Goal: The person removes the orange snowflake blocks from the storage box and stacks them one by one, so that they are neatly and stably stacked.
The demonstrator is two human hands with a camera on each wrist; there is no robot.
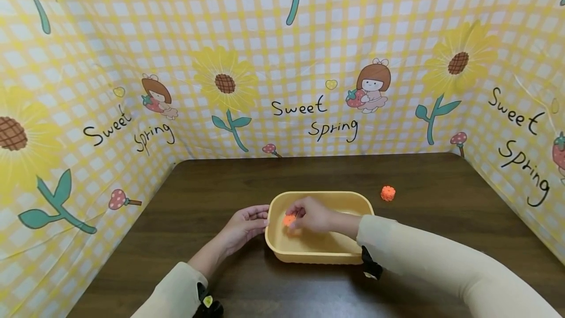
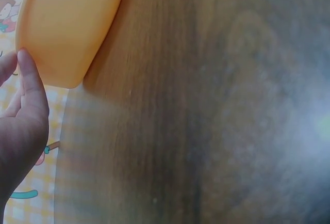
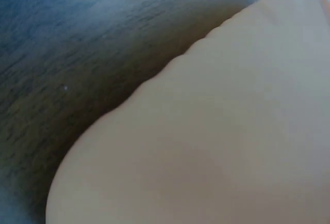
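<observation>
A yellow rounded plastic basin (image 1: 328,258) stands on the table. My left hand (image 1: 244,227) is at its left end, with fingertips right at the rim; in the left wrist view the left hand (image 2: 26,115) has its fingers nearly straight against the basin's end (image 2: 72,28). Inside the basin, toward the left, my right hand (image 1: 312,215) pinches a small orange bumpy block (image 1: 289,220), partly hidden by the fingers. The right wrist view is mostly filled by the basin's outer wall (image 3: 196,141).
Another orange bumpy block (image 1: 388,193) lies on the dark wooden table (image 1: 229,175), behind and right of the basin. A yellow checked cloth (image 1: 291,63) with flowers and lettering hangs around the back and both sides.
</observation>
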